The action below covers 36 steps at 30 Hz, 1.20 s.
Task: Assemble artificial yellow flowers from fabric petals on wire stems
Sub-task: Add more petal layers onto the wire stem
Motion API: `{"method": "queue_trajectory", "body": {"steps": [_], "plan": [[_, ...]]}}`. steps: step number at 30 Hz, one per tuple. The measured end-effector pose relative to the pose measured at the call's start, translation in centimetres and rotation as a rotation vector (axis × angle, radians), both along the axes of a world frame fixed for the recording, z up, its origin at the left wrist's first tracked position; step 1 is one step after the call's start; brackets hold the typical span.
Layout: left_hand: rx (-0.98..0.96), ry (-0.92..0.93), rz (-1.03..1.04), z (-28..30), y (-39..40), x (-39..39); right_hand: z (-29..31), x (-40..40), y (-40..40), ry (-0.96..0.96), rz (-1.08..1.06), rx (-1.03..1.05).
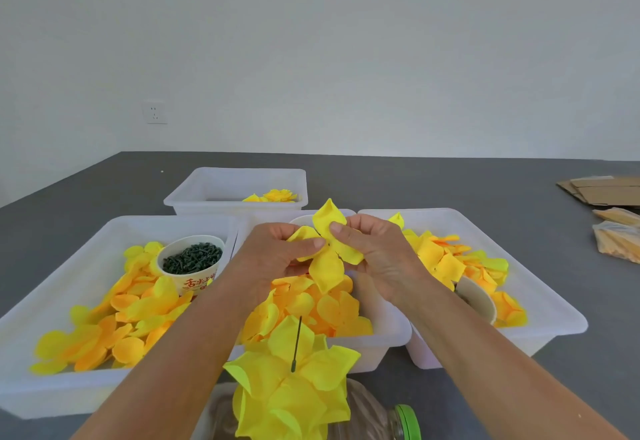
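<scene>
your left hand and right hand together pinch one yellow petal piece above the middle tray.

- Pinching a yellow star-shaped fabric petal piece between the left hand and the right hand, above the middle white plastic tray of loose petals.
- Standing nearest the camera: a part-built yellow fabric flower with a thin dark wire stem pointing upward.
- Sitting in the left white plastic tray: a paper cup of dark green plastic pieces.
</scene>
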<state>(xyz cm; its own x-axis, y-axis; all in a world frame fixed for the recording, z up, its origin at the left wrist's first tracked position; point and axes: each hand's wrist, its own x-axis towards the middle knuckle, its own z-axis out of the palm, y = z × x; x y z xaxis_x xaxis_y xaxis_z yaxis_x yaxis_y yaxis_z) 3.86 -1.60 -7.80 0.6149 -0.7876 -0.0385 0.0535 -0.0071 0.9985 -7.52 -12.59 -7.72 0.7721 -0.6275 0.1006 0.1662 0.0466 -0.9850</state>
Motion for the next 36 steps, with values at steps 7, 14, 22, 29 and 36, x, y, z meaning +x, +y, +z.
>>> {"method": "queue_trajectory", "body": {"steps": [7,14,22,29,36], "plan": [[-0.096,0.175,-0.062,0.9,2.0,0.0,1.3,-1.0,0.4,0.002,0.167,0.161],[-0.179,0.297,-0.06,1.6,3.6,-0.3,2.0,-1.3,1.3,-0.038,0.209,0.169],[-0.23,0.323,-0.078,2.2,5.8,-0.4,2.5,-1.5,2.2,-0.065,0.222,0.182],[-0.225,0.121,-0.072,2.9,7.6,-1.4,3.0,-2.3,2.6,-0.097,0.257,0.123],[-0.279,-0.567,0.164,2.7,7.8,-2.6,2.8,-3.3,3.2,-0.226,0.154,-0.306]]}}
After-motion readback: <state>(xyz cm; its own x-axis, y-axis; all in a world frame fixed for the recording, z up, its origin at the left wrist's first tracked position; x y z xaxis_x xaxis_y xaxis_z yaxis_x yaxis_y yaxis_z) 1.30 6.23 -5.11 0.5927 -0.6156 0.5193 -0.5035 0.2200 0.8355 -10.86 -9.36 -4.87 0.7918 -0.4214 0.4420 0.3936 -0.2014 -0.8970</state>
